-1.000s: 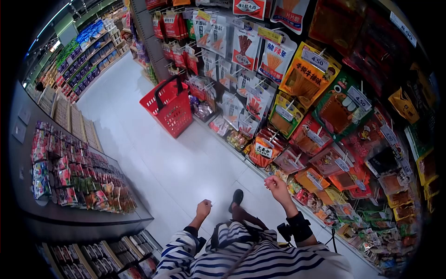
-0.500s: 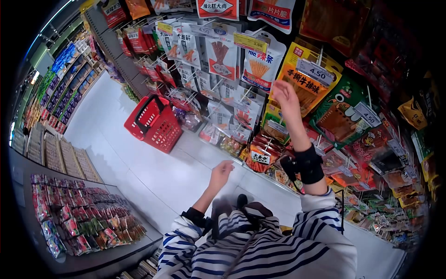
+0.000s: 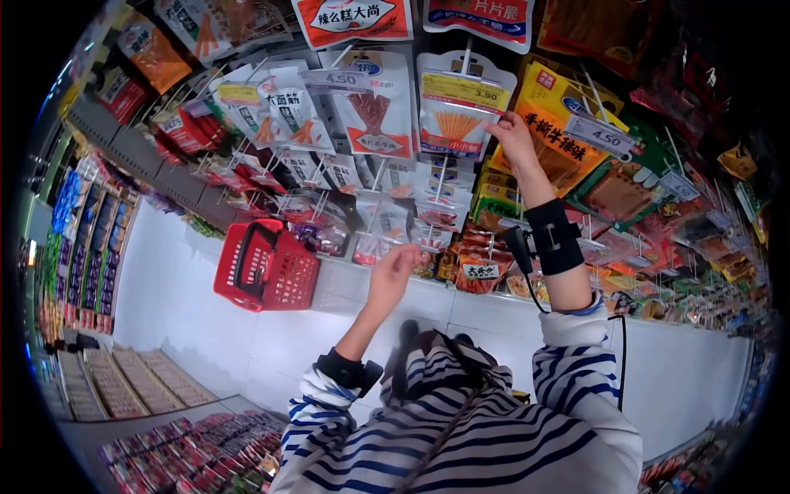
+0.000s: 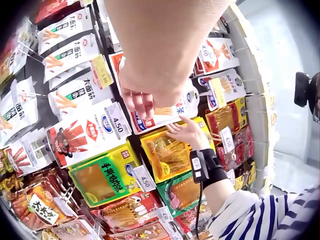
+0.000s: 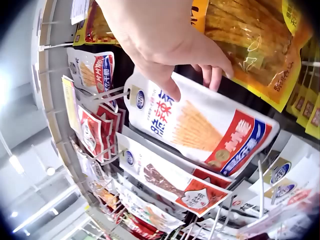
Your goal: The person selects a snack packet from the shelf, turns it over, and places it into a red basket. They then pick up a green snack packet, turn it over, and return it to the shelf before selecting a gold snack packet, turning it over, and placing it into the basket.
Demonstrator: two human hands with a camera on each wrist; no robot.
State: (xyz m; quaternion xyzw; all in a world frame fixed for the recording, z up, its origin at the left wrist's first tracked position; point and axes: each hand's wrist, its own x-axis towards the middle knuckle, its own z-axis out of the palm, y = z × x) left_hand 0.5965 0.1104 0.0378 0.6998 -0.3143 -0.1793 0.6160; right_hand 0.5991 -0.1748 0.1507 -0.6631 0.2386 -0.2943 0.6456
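Note:
My right hand (image 3: 517,142) is raised to a white snack bag (image 3: 451,128) hanging on a peg behind a yellow price tag. In the right wrist view, the thumb of my right hand (image 5: 165,45) lies over the front of this snack bag (image 5: 200,127), which has pale yellow sticks printed on it, while the fingertips are at its upper edge. A gap shows between thumb and fingers in the left wrist view. My left hand (image 3: 397,267) hangs lower, in front of the rack, with loosely bent fingers and nothing in them.
A red shopping basket (image 3: 288,276) stands on the floor at the rack's foot, left of me. Beside the white bag hang a yellow snack bag (image 3: 550,123) and a white-and-red bag (image 3: 374,107). Shelves of small packets (image 3: 189,453) are at lower left.
My right hand has risen from low in front of me to the white snack bag. The left hand has come up a little. The view has turned toward the rack.

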